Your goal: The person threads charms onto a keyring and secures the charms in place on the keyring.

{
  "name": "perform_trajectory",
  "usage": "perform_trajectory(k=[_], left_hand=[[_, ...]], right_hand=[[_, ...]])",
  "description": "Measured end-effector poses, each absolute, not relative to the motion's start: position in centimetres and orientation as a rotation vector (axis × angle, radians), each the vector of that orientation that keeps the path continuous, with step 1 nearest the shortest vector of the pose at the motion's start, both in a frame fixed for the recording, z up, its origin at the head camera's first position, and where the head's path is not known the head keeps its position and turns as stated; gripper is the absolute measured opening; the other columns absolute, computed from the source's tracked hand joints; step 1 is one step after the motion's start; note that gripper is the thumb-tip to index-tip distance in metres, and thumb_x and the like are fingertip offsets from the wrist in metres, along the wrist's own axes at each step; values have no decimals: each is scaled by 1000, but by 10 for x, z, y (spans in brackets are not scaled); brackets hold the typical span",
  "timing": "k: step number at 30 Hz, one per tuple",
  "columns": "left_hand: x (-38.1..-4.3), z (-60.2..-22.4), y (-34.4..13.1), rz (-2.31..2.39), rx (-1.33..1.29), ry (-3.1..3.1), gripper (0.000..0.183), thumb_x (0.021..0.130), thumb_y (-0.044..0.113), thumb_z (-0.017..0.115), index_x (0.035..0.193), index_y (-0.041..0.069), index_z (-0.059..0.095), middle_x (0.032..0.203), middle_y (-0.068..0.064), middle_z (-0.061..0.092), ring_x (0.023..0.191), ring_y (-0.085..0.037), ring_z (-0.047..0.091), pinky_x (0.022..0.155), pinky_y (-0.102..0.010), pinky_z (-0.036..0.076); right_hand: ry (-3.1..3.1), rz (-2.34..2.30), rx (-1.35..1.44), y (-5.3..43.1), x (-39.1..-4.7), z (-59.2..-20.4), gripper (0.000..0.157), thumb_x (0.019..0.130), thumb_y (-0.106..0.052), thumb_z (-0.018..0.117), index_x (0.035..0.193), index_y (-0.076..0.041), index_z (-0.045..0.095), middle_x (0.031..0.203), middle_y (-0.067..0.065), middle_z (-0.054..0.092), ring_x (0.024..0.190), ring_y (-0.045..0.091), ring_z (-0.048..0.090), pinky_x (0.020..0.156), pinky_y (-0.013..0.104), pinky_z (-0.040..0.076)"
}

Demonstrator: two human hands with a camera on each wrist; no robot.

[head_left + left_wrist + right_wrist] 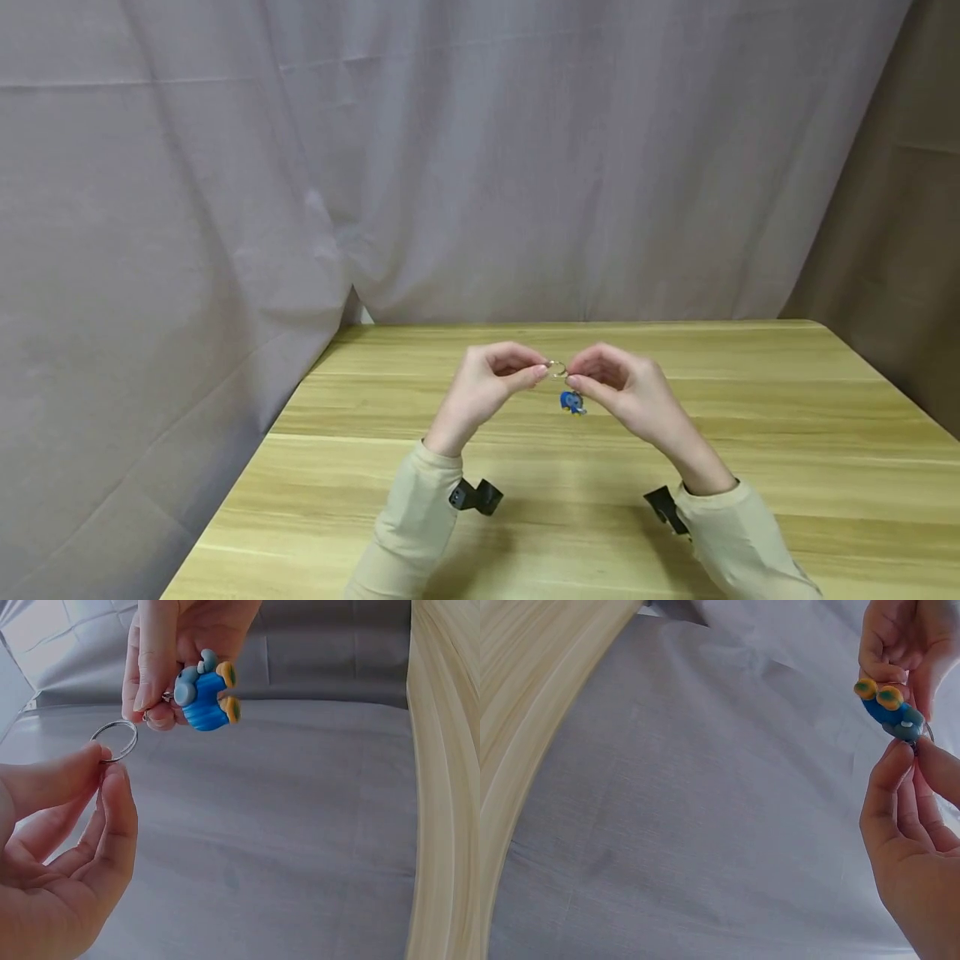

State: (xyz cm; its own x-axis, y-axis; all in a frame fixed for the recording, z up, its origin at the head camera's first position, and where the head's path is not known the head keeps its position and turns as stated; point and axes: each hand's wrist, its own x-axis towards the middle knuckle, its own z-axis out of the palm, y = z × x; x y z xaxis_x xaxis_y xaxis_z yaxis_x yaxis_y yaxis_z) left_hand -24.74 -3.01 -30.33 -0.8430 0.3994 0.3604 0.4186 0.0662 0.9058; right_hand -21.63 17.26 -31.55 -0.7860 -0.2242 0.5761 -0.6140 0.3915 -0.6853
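Observation:
Between finger and thumb, my left hand pinches a thin metal key ring by one side, so most of its loop shows. My right hand pinches the small metal fitting of a charm, an elephant figurine with a blue body, grey head and yellow-orange feet. In the head view the figurine hangs just below the right fingertips. The ring's free side lies right at the right fingertips, which hide most of the fitting. In the right wrist view the figurine covers part of the left fingers.
Both hands are raised over a wood-grain table. Grey cloth hangs behind it and along the left, with a darker brown cloth at the right. Black wrist cameras sit at both sleeve cuffs.

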Motion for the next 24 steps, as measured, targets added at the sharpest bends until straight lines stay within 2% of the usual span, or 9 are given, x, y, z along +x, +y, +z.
perform_trajectory(k=[5,15,21,24], left_hand=[[-247,-303,-30,-2004,-869,-2272,17,86,5,70,101,-3,71,103,-20,73,80,-5,67,79,-25,56],[-246,-301,-31,-1990,-886,-2307,16,87,5,69,101,-3,69,102,-19,72,79,-6,65,77,-24,55],[-247,-300,-31,-1926,-932,-2333,14,90,6,66,102,0,68,111,-17,71,89,-6,65,80,-23,52],[-245,-300,-30,-1930,-924,-2307,13,89,5,67,101,0,69,108,-16,71,85,-5,64,77,-22,51]], right_hand=[[-2239,1364,732,173,-215,-315,9,86,2,68,95,1,65,87,13,69,78,1,65,70,17,54],[-2181,1338,763,170,-210,-311,11,85,6,68,94,0,64,86,15,68,77,1,63,71,15,54],[-2172,1326,784,167,-208,-311,13,83,8,68,93,2,64,87,14,69,79,0,63,74,14,54],[-2166,1309,800,165,-208,-311,13,83,8,68,94,2,65,87,12,69,79,0,64,75,14,54]])
